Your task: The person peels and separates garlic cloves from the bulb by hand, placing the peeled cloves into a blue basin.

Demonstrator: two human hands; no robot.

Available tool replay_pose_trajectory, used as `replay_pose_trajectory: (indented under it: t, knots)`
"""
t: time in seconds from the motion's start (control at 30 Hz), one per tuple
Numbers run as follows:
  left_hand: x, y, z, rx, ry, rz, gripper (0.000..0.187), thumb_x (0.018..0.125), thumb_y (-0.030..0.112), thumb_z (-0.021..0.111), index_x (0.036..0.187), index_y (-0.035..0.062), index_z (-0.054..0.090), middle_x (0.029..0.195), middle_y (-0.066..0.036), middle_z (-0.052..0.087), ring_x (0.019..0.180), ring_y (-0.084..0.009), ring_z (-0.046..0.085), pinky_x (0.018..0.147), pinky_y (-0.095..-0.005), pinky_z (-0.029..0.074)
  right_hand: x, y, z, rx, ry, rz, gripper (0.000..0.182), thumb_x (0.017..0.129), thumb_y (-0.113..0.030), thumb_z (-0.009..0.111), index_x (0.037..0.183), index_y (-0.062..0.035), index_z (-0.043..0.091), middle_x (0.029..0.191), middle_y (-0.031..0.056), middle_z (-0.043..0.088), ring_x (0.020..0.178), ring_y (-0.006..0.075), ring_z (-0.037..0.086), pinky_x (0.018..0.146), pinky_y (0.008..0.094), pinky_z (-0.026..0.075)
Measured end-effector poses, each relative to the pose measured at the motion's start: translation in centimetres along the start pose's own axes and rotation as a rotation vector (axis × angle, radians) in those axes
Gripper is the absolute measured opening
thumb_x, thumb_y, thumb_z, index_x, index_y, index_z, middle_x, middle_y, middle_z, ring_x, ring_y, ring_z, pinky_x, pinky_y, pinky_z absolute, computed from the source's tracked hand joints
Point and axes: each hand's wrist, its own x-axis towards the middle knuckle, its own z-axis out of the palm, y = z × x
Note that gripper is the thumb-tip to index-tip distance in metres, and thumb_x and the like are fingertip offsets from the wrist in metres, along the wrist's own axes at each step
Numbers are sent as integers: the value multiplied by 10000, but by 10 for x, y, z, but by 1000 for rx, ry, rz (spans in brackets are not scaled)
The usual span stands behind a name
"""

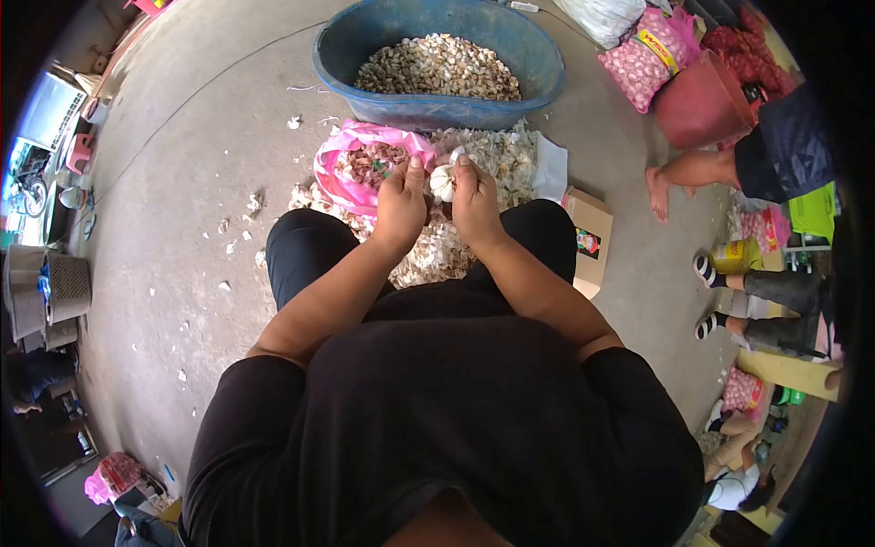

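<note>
A white garlic bulb (443,183) is held between my hands, against the fingers of my right hand (476,202), which is closed on it. My left hand (401,205) is closed just to the left, its thumb pointing up; what its fingers hold, if anything, is hidden. Under and beyond my left hand lies an open pink plastic bag (330,179) with reddish-brown skins and bits inside. Loose pale garlic skins (428,253) are heaped between my knees and to the right of the bag. Beyond them stands a blue tub (437,111) holding many separated cloves (442,68).
A cardboard box (591,239) stands by my right knee. At the upper right are a net sack of garlic (638,68), a red bucket (702,105) and a barefoot person's leg (697,170). Other people are at the right edge. Plastic baskets (68,287) stand far left.
</note>
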Motion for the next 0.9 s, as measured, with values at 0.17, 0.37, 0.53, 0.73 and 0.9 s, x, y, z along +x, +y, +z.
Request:
replay_pose_trajectory:
  t: [0.17, 0.37, 0.53, 0.73, 0.9]
  knots:
    - [-1, -7, 3, 327, -41, 240, 314, 903, 267, 353, 944, -5, 504, 785, -107, 566, 693, -135, 524, 611, -273, 432, 1, 7, 2, -388, 14, -299, 260, 856, -202, 405, 853, -17, 588, 690, 186, 582, 615, 316, 579, 542, 357, 442]
    - [-7, 3, 6, 144, -25, 387, 221, 894, 177, 373, 890, -5, 497, 762, -70, 551, 716, -115, 505, 614, -251, 417, 12, -11, -7, -191, -136, 120, 234, 840, -218, 449, 868, -27, 582, 654, 179, 568, 567, 283, 566, 532, 349, 431]
    - [4, 0, -3, 104, -16, 235, 252, 894, 217, 391, 869, -9, 501, 728, -43, 528, 677, -72, 458, 589, -228, 399, 29, 66, -28, -520, -62, -110, 227, 843, -223, 461, 949, -43, 549, 743, 129, 595, 651, 270, 583, 582, 321, 442]
    - [12, -8, -6, 60, 33, 14, 294, 890, 228, 413, 796, -24, 534, 656, -21, 525, 612, -62, 433, 550, -234, 394, -1, 2, 2, -119, -186, 46, 293, 875, -283, 416, 923, -14, 521, 734, 97, 557, 712, 155, 550, 619, 281, 425]
    - [15, 9, -8, 73, -23, -59, 290, 885, 221, 429, 812, -30, 554, 662, -28, 546, 604, -54, 444, 536, -227, 398, 2, 9, -2, 138, -145, 125, 336, 887, -345, 375, 858, -33, 498, 605, 1, 448, 522, 55, 391, 460, 212, 334]
